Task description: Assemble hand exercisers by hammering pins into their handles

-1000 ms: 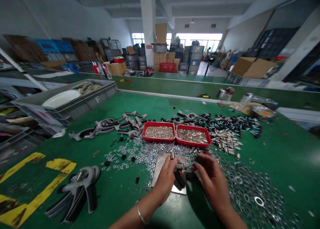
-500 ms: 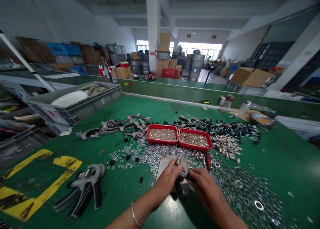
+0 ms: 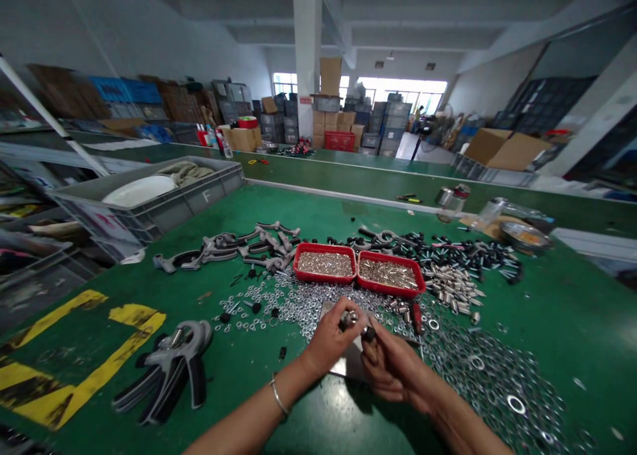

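At the far left of the green workbench (image 3: 562, 296) stands a grey plastic crate (image 3: 199, 199) marked F. On the near left, assembled hand grippers (image 3: 166, 372) lie beside yellow tape (image 3: 134, 319), and grey metal handle parts (image 3: 223, 248) are scattered farther off. At the centre, the left hand (image 3: 331, 342), a metal bangle (image 3: 279, 398) on its wrist, and the right hand (image 3: 391, 362) are together above a steel plate (image 3: 346, 362), both clamped on a small metal fitting (image 3: 349, 319) with a black end. Beyond them stand two red trays (image 3: 323, 245) of small silver parts. Steel washers (image 3: 490, 382) spread toward the near right, and black and silver sleeves (image 3: 448, 269) lie farther away on the right.
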A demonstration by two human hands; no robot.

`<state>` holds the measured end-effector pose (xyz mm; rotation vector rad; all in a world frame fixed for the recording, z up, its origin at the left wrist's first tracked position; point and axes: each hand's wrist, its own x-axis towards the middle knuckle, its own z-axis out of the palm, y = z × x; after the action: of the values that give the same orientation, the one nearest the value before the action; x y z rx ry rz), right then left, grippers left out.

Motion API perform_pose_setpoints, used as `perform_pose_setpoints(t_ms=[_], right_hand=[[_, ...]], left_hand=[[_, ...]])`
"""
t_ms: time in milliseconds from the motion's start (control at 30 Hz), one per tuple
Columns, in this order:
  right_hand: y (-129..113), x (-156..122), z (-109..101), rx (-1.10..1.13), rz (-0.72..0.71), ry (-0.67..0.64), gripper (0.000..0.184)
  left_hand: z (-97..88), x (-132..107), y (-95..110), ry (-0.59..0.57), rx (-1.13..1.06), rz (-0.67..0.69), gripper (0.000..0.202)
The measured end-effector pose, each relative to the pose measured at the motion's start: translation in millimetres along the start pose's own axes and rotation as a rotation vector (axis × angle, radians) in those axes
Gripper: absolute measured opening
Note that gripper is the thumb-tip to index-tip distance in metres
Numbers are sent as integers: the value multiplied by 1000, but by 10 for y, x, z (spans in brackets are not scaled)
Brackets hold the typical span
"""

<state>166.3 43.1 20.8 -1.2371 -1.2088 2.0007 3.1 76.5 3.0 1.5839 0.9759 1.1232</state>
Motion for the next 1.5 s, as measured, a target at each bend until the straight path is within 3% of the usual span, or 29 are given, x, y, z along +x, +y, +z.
perform_pose_setpoints(t_ms=[67,167,233,300,400,433,500,600,633,667,733,800,867,933,1000,1133,1200,1300,1333,1400,1500], right_hand=[[-27,38,-39,-199,-67,44,67],[14,79,-75,-688,-386,391,50],[79,93,-73,-826,-529,510,42],[142,98,-59,-724,-476,392,44],[174,94,-47,-489,-212,34,67],[166,90,-49,-476,-164,-12,71],[138,83,-57,-566,-225,111,65],[127,78,-49,-730,-509,473,48],[141,79,-38,-687,-524,492,47],[161,79,-27,-588,-464,428,50],[202,81,-12,-335,-226,153,63],[216,82,-18,-236,-77,-42,73],[194,82,-38,-397,-181,74,66],[162,87,-52,-631,-406,364,52],[149,95,-52,-703,-468,457,48],[173,110,-53,-577,-209,152,69],[175,110,-64,-665,-237,183,66],[162,106,-60,-838,-428,431,49],[161,103,-51,-823,-432,450,48],[166,95,-30,-709,-324,339,55],[167,72,-8,-618,-211,210,65]], left_hand=[[-35,26,-35,52,2,-57,27],[-48,26,-98,126,14,-148,31],[-40,6,-113,121,30,-153,31],[-37,-14,-106,89,66,-107,30],[-56,-23,-96,-8,141,7,24],[-64,-22,-100,-30,158,20,23],[-70,-21,-115,-14,150,-27,24],[-55,-32,-120,50,83,-119,26],[-51,-39,-113,46,67,-110,26],[-51,-47,-103,27,61,-83,26],[-65,-56,-88,-29,78,-6,25],[-87,-55,-93,-74,123,37,23],[-97,-47,-118,-59,165,5,22],[-87,-43,-141,1,171,-64,23],[-70,-45,-144,27,140,-90,25],[-65,-41,-115,-67,147,70,22],[-63,-28,-125,-68,200,109,21],[-30,-21,-166,40,208,-1,23],[-15,-28,-178,73,202,-19,23],[6,-50,-191,67,213,46,21],[26,-86,-205,-41,264,192,17]])
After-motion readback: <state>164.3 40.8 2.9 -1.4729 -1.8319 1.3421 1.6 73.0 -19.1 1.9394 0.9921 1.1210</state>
